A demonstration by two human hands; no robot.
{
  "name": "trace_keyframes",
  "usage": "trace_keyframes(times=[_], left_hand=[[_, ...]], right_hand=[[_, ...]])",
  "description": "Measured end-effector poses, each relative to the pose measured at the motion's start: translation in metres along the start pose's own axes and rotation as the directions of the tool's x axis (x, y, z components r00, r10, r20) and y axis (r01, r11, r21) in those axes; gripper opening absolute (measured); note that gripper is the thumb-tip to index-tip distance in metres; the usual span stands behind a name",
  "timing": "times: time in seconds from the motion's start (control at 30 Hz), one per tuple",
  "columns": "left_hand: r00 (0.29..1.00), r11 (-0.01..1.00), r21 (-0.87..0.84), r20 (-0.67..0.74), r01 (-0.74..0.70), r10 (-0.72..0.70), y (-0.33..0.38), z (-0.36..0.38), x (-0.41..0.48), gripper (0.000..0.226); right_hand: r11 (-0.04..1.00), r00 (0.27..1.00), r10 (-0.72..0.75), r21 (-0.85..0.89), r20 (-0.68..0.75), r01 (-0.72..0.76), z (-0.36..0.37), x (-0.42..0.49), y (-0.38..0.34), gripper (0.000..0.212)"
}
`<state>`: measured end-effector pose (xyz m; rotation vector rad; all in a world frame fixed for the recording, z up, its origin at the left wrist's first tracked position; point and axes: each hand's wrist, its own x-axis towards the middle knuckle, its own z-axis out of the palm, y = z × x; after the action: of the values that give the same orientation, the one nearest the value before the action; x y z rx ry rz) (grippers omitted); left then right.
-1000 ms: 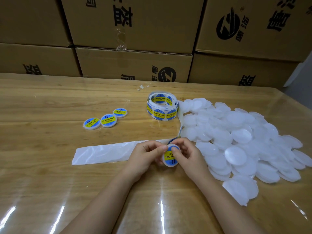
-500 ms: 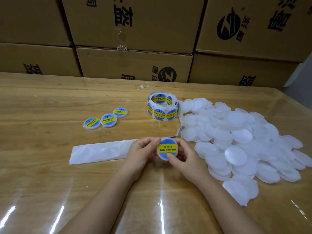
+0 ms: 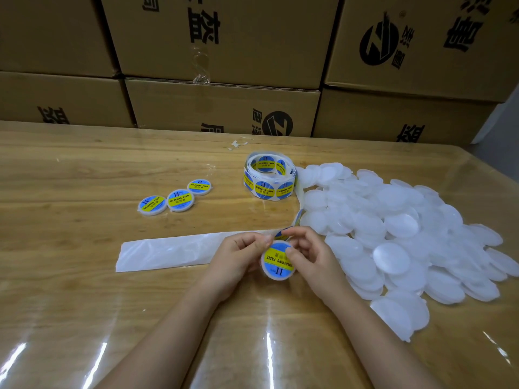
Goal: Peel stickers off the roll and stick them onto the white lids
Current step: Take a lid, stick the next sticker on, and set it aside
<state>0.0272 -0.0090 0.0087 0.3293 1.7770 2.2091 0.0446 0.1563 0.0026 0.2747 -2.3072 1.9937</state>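
A white lid (image 3: 278, 262) with a blue and yellow sticker on it is held above the table between both hands. My left hand (image 3: 238, 256) grips its left edge. My right hand (image 3: 309, 254) holds its right side, thumb pressed on the sticker. The sticker roll (image 3: 268, 178) stands behind them, its strip trailing down to my hands. A large heap of plain white lids (image 3: 393, 234) lies to the right. Three stickered lids (image 3: 179, 199) sit in a row at the left.
An empty white backing strip (image 3: 168, 252) lies flat to the left of my hands. Stacked cardboard boxes (image 3: 224, 51) wall off the far edge of the wooden table (image 3: 70, 290). A small scrap of paper (image 3: 237, 144) lies near the boxes.
The lid has been turned in my hands, so the sticker's text now reads sideways, and it sits a little lower and to the right. My right thumb has come onto the sticker.
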Motion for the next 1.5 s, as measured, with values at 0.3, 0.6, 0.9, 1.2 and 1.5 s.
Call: trace_keyframes(times=[0.3, 0.6, 0.9, 1.2, 1.5], left_hand=[[0.996, 0.987, 0.138, -0.029, -0.084, 0.089, -0.0007, 0.0062, -0.0006, 0.015], [0.981, 0.969, 0.208, -0.117, -0.131, 0.157, -0.0046, 0.0074, 0.0004, 0.030], [0.983, 0.989, 0.102, -0.140, -0.106, 0.119, 0.0005, 0.0077, -0.0010, 0.023], [0.983, 0.987, 0.119, -0.139, -0.105, 0.121, -0.0014, 0.0054, 0.0014, 0.019], [0.973, 0.960, 0.245, -0.149, -0.134, 0.174, -0.0084, 0.0058, 0.0037, 0.010]], right_hand=[[0.999, 0.999, 0.021, -0.042, -0.040, -0.023, -0.0033, 0.0014, -0.0002, 0.010], [0.998, 0.999, 0.033, 0.048, -0.018, -0.032, -0.0021, 0.0019, -0.0027, 0.024], [0.995, 0.997, 0.036, 0.095, 0.075, -0.043, -0.0036, 0.0014, -0.0052, 0.036], [0.984, 0.995, 0.013, 0.174, 0.099, -0.030, -0.0045, 0.0015, -0.0053, 0.032], [0.986, 0.987, 0.030, 0.159, 0.156, -0.055, -0.0044, 0.0004, -0.0033, 0.015]])
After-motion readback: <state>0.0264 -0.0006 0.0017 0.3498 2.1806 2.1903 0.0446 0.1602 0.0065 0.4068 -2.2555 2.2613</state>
